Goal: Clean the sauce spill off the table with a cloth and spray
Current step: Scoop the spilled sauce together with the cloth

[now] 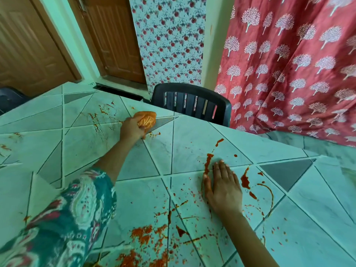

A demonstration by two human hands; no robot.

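Note:
Red sauce (150, 236) is smeared and spattered across the pale tiled table (192, 147), thickest near the front edge, with streaks beside my right hand and fainter marks at the far left. My left hand (132, 130) reaches far across the table and grips a bunched orange cloth (146, 120) against the tabletop. Flat on the table lies my right hand (223, 186), fingers straight, next to a long sauce streak (208, 162). No spray bottle is in view.
A dark plastic chair (192, 102) stands at the table's far edge. Behind it hang a red tree-print curtain (289, 64) and a floral curtain (169, 39). Wooden doors (115, 35) are at the back left.

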